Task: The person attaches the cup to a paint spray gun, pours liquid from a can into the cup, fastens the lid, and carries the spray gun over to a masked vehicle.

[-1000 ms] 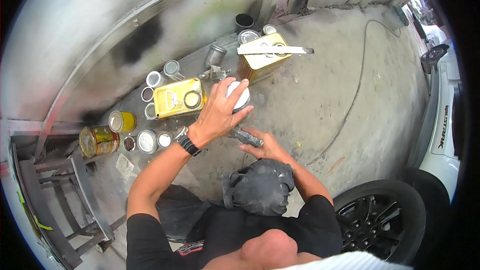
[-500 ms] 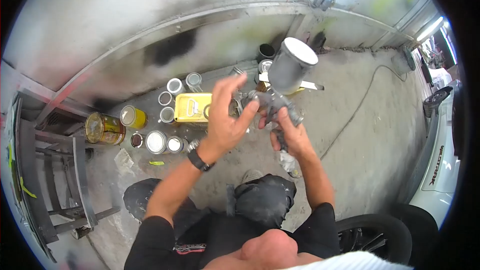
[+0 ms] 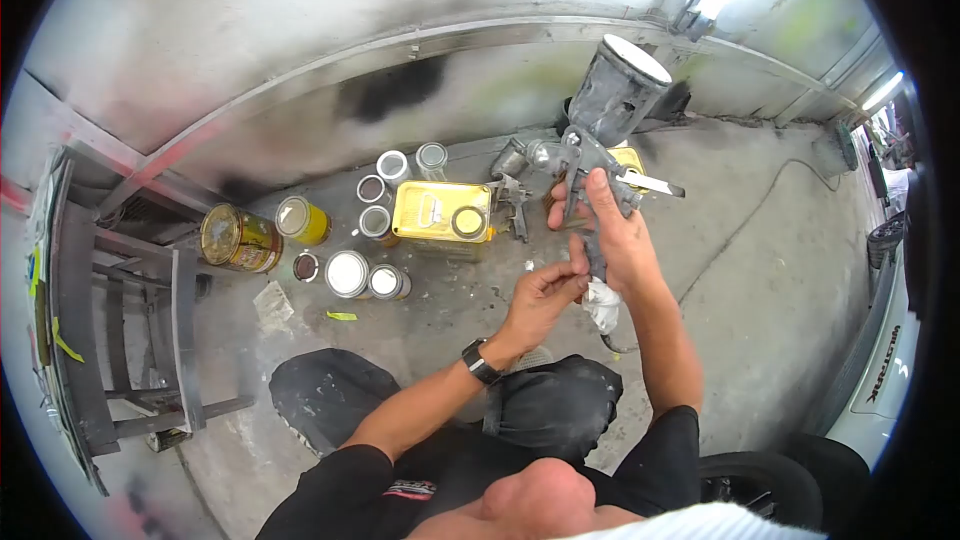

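Observation:
My right hand [image 3: 622, 235] is wrapped round the handle of a grey spray gun [image 3: 590, 165], which has a large grey cup with a white lid [image 3: 638, 58] on top. My left hand [image 3: 547, 302] is closed at the lower end of the gun's handle, its fingertips pinching there; what exactly they grip is too small to tell. A white cloth or wrap [image 3: 602, 306] hangs just below the handle, with a dark hose end under it. A second spray gun [image 3: 512, 202] lies on the floor beyond my hands, beside a yellow rectangular can [image 3: 441, 210].
Several small cans and cups stand left of the yellow can, among them a white-lidded can [image 3: 347, 273] and a yellow round can [image 3: 302, 221]. A metal frame [image 3: 185, 340] stands at the left. A hose [image 3: 735, 240] runs over the floor; a white vehicle [image 3: 868, 370] is at the right.
The gun with its cup has risen upright in my right hand, from low beside the knee. My left hand has left the cup's lid and moved down to the handle's bottom. The view has shifted.

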### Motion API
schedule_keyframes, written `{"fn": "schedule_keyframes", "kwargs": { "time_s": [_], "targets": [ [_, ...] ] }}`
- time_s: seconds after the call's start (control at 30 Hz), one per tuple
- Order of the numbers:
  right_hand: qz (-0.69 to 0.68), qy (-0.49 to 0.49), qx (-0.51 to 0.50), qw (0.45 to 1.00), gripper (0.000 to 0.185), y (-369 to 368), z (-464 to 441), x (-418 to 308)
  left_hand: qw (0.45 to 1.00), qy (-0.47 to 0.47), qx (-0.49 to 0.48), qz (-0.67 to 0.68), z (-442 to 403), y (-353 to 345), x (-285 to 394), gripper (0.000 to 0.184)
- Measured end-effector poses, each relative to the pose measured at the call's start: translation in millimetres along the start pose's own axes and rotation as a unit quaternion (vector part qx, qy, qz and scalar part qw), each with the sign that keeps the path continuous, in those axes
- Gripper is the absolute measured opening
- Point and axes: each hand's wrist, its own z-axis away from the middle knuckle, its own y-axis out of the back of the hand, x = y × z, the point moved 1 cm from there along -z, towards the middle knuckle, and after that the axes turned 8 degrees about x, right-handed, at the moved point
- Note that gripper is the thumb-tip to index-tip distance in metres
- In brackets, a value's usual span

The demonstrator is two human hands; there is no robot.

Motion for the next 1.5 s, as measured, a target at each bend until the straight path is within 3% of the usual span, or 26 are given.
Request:
{"fn": "schedule_keyframes", "kwargs": {
  "time_s": [0.53, 1.5],
  "targets": [
    [0.019, 0.009, -0.011, 1.000, 0.065, -23, 0, -7, 0.998, -0.060, 0.029, 0.002, -3, 15, -5, 0.015],
    [0.073, 0.007, -0.035, 0.997, 0.060, -42, -20, 0, 0.996, -0.049, 0.060, 0.046, -13, 26, -6, 0.025]
  ]
}}
